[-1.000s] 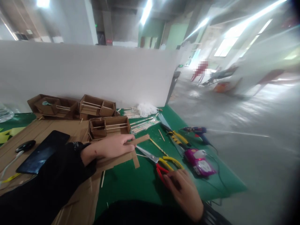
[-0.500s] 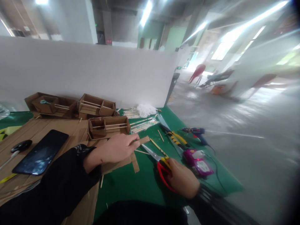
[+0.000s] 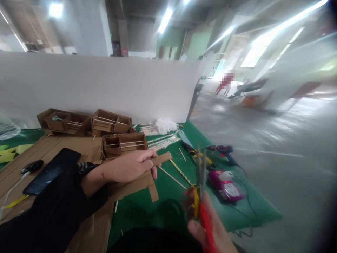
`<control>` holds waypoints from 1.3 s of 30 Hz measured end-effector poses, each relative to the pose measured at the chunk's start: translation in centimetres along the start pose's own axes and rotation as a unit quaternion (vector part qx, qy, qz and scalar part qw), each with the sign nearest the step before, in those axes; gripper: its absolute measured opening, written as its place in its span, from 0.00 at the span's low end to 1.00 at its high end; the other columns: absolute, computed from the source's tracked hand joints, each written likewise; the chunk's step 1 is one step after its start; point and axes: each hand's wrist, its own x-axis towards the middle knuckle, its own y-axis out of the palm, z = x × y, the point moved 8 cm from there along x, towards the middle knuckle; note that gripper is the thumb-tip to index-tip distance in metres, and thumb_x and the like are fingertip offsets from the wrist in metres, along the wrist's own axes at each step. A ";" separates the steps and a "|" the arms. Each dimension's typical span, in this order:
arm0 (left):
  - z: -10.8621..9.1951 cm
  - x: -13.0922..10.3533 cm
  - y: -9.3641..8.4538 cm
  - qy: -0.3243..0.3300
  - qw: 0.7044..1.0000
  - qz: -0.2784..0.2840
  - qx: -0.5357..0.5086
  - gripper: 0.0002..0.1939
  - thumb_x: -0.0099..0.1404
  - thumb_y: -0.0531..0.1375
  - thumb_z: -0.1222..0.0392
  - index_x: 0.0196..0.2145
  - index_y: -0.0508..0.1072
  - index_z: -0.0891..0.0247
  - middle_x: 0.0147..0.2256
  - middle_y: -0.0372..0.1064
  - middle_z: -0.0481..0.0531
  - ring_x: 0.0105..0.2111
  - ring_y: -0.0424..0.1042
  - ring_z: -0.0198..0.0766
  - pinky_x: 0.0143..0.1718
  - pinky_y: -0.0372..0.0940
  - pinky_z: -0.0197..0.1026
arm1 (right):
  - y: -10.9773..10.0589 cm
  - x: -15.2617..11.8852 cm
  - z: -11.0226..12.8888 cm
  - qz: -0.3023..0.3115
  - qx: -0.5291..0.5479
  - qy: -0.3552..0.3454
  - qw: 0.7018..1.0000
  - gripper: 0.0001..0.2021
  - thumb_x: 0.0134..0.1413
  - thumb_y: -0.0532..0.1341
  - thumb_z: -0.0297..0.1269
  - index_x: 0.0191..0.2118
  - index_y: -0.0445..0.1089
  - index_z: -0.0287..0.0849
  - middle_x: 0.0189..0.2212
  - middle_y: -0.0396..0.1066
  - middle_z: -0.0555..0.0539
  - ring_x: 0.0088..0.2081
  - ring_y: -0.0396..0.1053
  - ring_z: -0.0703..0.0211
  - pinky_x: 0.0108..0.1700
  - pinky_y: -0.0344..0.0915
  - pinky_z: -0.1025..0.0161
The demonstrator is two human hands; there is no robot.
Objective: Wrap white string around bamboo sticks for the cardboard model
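Between its thumb and fingers my left hand (image 3: 134,166) pinches a narrow cardboard strip (image 3: 162,159), above the edge of the cardboard sheet. My right hand (image 3: 204,218) is closed around scissors (image 3: 204,214) with red and yellow handles; their blades point upward and are blurred by motion. A thin wooden stick (image 3: 172,177) and a yellow patterned strip (image 3: 181,170) lie on the green table between the hands. Just behind my left hand stands a divided cardboard box (image 3: 131,143) with sticks across it.
Two more cardboard boxes (image 3: 112,121) (image 3: 65,121) stand by the white partition (image 3: 118,84). A phone (image 3: 52,172) lies left. Stick bundles (image 3: 163,141), pliers (image 3: 207,160), a glue gun (image 3: 219,149) and a purple packet (image 3: 226,186) lie right.
My right hand has lifted and turned the scissors from pointing at the strip to pointing upward. My left hand still holds the strip, and the view has shifted slightly.
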 end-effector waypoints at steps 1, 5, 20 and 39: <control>-0.1 -0.1 0.0 -0.002 1.000 0.000 -0.004 0.16 0.69 0.45 0.55 0.39 0.72 0.57 0.37 0.73 0.46 0.33 0.70 0.37 0.38 0.61 0.37 | 0.6 -0.1 0.0 0.009 -0.011 -0.004 1.000 0.28 0.49 0.61 0.54 0.53 0.57 0.49 0.43 0.67 0.42 0.39 0.67 0.50 0.39 0.67 0.56; -0.9 -0.4 -0.6 0.013 1.000 -0.014 -0.014 0.14 0.69 0.48 0.55 0.45 0.69 0.57 0.42 0.72 0.46 0.42 0.69 0.38 0.46 0.60 0.38 | 3.7 -0.1 -0.3 0.121 -0.039 -0.030 0.991 0.34 0.50 0.57 0.59 0.57 0.51 0.43 0.46 0.65 0.40 0.44 0.66 0.48 0.47 0.63 0.53; -1.2 -1.6 0.7 -0.010 0.998 -0.058 0.031 0.15 0.68 0.50 0.49 0.43 0.70 0.57 0.40 0.73 0.47 0.38 0.70 0.39 0.40 0.63 0.39 | 7.0 0.3 3.9 0.129 0.073 -0.057 0.987 0.25 0.53 0.58 0.53 0.50 0.53 0.45 0.45 0.64 0.43 0.46 0.64 0.50 0.52 0.60 0.53; -1.7 -1.3 1.8 -0.001 0.996 -0.055 0.067 0.14 0.66 0.51 0.50 0.39 0.72 0.59 0.33 0.75 0.50 0.34 0.72 0.42 0.39 0.64 0.40 | 3.0 0.1 1.4 0.075 -0.125 -0.042 0.988 0.22 0.46 0.63 0.53 0.41 0.62 0.43 0.30 0.63 0.50 0.33 0.62 0.56 0.35 0.63 0.63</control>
